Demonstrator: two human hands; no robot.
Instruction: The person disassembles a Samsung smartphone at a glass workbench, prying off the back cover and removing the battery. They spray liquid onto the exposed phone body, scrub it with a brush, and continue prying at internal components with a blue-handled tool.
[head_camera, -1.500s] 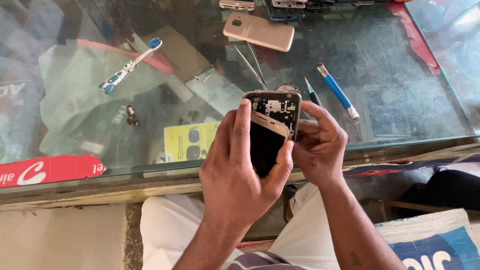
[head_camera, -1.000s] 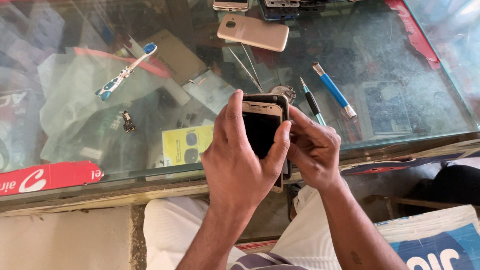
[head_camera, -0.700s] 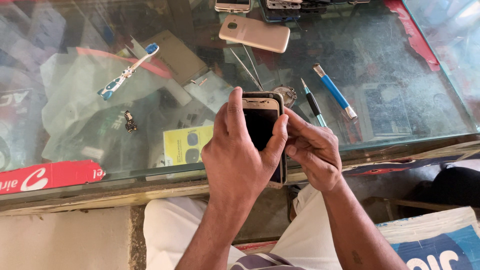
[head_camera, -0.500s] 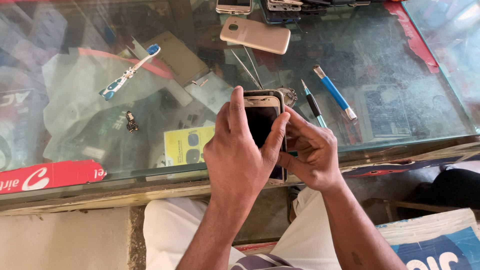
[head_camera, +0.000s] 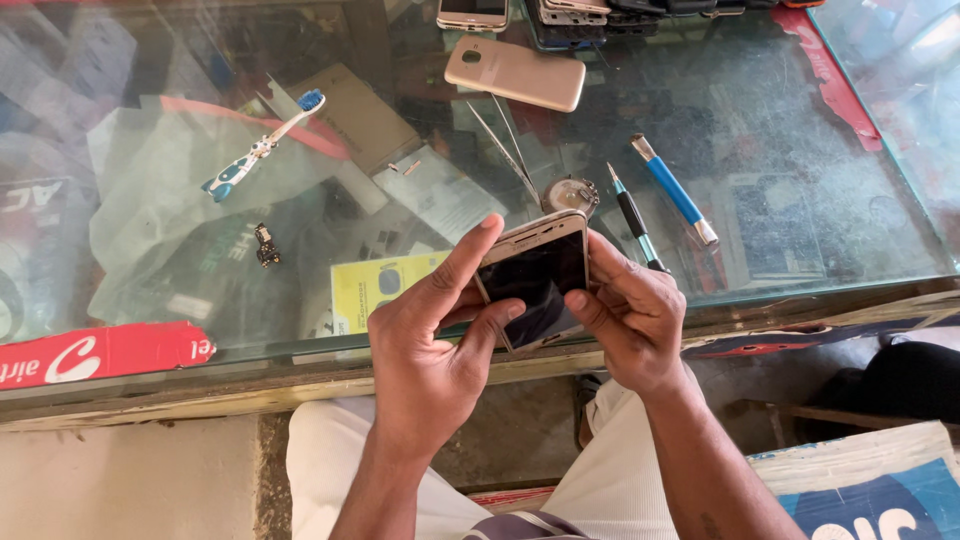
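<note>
Item: gold-framed smartphone (head_camera: 533, 278), dark screen up, gripped by both hands above the near edge of the glass surface (head_camera: 800, 200); left hand (head_camera: 430, 360) clasps its left side, forefinger on the top corner, while right hand (head_camera: 630, 320) clasps the right edge, thumb on the screen. Step judged: pressing the screen into its frame; next calls for even pressure along the edges. Adjacent: tweezers (head_camera: 505, 140), blue screwdriver (head_camera: 672, 188), toothbrush (head_camera: 262, 148), second phone (head_camera: 515, 74).

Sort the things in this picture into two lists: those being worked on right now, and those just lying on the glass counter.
In hand:
phone, gripped by left hand and right hand

Lying about:
toothbrush
tweezers
blue screwdriver
black screwdriver
gold phone
small round part
</note>
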